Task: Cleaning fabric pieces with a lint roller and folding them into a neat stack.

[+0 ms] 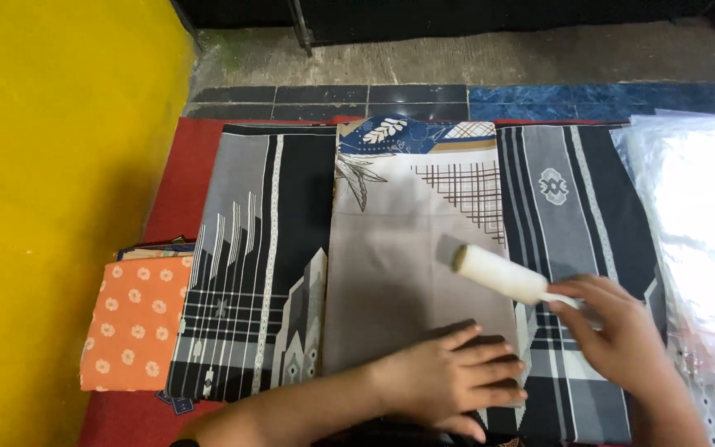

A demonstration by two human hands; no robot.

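My right hand grips the handle of a white lint roller, whose roll lies tilted over the right part of a folded beige cloth with a blue leaf-patterned top and a brown grid print. My left hand presses flat, fingers spread, on the near edge of that beige cloth. The beige cloth lies on top of a black and grey patterned cloth, which shows on both sides of it.
A folded orange cloth with white flowers sits at the left on a red mat. Clear plastic bags are stacked at the right. A yellow wall stands on the left; tiled floor lies beyond.
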